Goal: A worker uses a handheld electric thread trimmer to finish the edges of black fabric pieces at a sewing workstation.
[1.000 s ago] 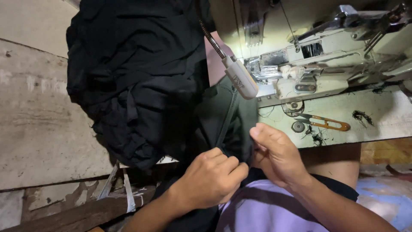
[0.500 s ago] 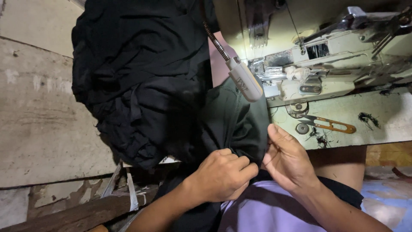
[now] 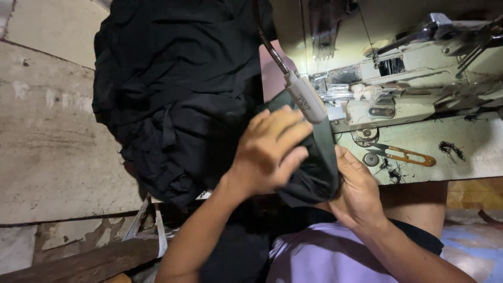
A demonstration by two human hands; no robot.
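My left hand (image 3: 270, 152) lies over the top of a small black fabric piece (image 3: 314, 175), its fingers curled around the upper edge. From the right side and below, my right hand (image 3: 359, 191) grips the same piece. The piece is held up just in front of the sewing machine (image 3: 408, 78), under the white head of a gooseneck lamp (image 3: 305, 98). A big heap of black cloth (image 3: 178, 94) lies to the left of my hands and touches the piece.
Orange-handled thread snips (image 3: 406, 155) and black thread scraps lie on the pale machine table (image 3: 471, 162) at the right. A rough concrete wall (image 3: 47, 147) fills the left side. Wooden planks (image 3: 78, 262) sit at the lower left. My lap, in purple cloth, is below.
Both hands have lifted the black fabric piece from my lap up toward the machine. My left hand has moved up over the top of it, fingers more spread.
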